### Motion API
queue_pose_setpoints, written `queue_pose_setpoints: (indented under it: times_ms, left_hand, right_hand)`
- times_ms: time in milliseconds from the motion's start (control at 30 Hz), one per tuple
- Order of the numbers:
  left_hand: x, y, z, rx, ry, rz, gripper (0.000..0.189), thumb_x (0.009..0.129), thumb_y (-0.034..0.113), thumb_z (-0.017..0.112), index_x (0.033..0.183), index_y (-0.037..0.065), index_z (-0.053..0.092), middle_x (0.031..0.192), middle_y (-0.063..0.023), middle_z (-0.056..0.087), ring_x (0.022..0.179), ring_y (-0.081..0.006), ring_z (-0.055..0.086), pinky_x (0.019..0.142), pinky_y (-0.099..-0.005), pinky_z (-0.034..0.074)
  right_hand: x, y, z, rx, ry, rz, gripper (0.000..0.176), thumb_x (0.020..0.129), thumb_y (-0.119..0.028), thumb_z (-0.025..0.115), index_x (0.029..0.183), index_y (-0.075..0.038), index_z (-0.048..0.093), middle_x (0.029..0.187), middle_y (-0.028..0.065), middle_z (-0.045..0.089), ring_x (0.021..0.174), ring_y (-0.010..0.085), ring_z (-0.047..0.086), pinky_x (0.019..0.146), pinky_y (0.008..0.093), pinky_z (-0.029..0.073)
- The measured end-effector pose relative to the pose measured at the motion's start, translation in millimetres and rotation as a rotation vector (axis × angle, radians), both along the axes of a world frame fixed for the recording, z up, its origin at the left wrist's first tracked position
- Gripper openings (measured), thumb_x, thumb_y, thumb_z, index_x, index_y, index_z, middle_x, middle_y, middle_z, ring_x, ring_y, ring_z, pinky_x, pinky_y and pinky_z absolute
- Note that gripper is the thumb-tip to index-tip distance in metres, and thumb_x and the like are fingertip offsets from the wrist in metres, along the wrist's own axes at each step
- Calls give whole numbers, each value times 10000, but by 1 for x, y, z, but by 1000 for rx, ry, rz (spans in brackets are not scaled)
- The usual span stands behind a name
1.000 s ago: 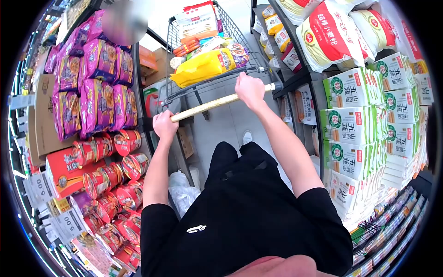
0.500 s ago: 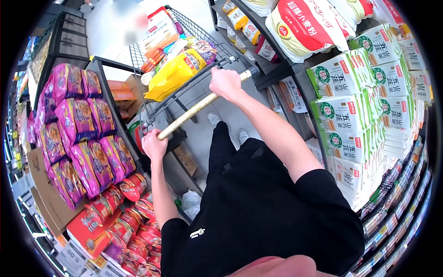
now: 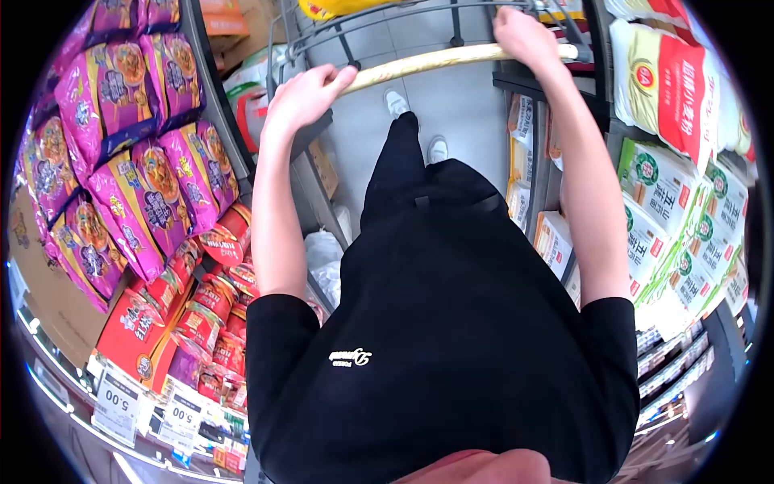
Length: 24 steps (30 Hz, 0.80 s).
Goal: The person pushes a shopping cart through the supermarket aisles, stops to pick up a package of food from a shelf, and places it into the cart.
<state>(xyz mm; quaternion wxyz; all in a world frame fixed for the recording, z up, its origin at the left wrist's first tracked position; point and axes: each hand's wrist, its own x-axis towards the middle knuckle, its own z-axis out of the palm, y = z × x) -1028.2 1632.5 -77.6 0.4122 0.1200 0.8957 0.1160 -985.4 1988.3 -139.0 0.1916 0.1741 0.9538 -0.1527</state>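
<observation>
A shopping cart's pale yellow handle (image 3: 427, 64) runs nearly level across the top of the view. My left hand (image 3: 310, 97) is closed around its left end, with the thumb lying along the bar. Near the right end, my right hand (image 3: 524, 36) grips the same handle. Just beyond it is the grey wire basket (image 3: 395, 18), cut off by the top edge. Part of a yellow bag (image 3: 339, 6) shows inside the basket; the other contents are out of view.
Purple noodle packs (image 3: 149, 202) and red noodle cups (image 3: 214, 298) are stacked on the left, above price tags (image 3: 118, 407). On the right are flour sacks (image 3: 673, 89) and green-white packages (image 3: 677, 202). Shelf units flank the tiled floor (image 3: 363, 161) under my feet.
The slanted handle has become nearly level. The cart has shifted up in the view, taking most of its contents out of sight. Both hands have kept their hold.
</observation>
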Motion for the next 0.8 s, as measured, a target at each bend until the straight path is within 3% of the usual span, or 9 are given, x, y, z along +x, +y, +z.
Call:
queue_pose_setpoints:
  times_ms: [33,100,300,467,633,700,800]
  left_hand:
    - [-2,0,-1,-8,-13,14,674,905,707,412,1092,129,703,997,-122,723,1017,-315,669,899,-406,489]
    - [-9,4,-2,-4,31,6,702,902,732,401,1098,125,696,979,-110,725,997,-311,679,894,-409,492]
    - [-17,7,-7,29,75,17,724,891,761,394,1079,128,693,915,-71,735,955,-272,696,875,-378,507]
    - [-10,8,-7,-1,31,96,686,906,740,379,986,138,698,730,-5,706,830,-210,701,795,-362,507]
    - [14,11,-2,-35,188,184,614,926,665,391,861,126,678,665,-9,677,758,-222,690,743,-372,501]
    - [27,9,-3,-26,252,220,592,923,641,402,856,121,678,666,-21,678,773,-240,692,743,-376,504]
    - [50,6,-5,-45,325,234,560,918,614,430,867,117,682,695,-42,691,804,-270,695,752,-394,510]
  right_hand:
    - [-5,-4,24,-88,3,-77,192,821,-214,551,957,-116,646,944,188,707,947,355,673,833,456,507]
    - [-13,-8,34,-55,-7,-62,192,815,-186,541,974,-118,625,949,171,709,947,353,674,832,458,505]
    - [-20,-5,23,10,33,-42,373,907,-370,524,842,-62,724,896,211,704,881,391,678,811,495,518]
    - [-13,-3,17,67,92,-34,357,923,-339,485,905,-56,701,910,223,699,882,405,673,807,500,519]
    - [7,-3,18,-38,129,-21,321,925,-326,488,985,-82,689,916,230,701,906,398,675,835,499,515]
    - [19,3,4,-42,188,135,316,931,-345,459,1106,-145,631,1037,127,717,995,347,672,855,467,520]
    - [37,-2,5,-30,161,154,319,919,-348,451,1101,-159,632,999,123,720,963,348,677,836,452,524]
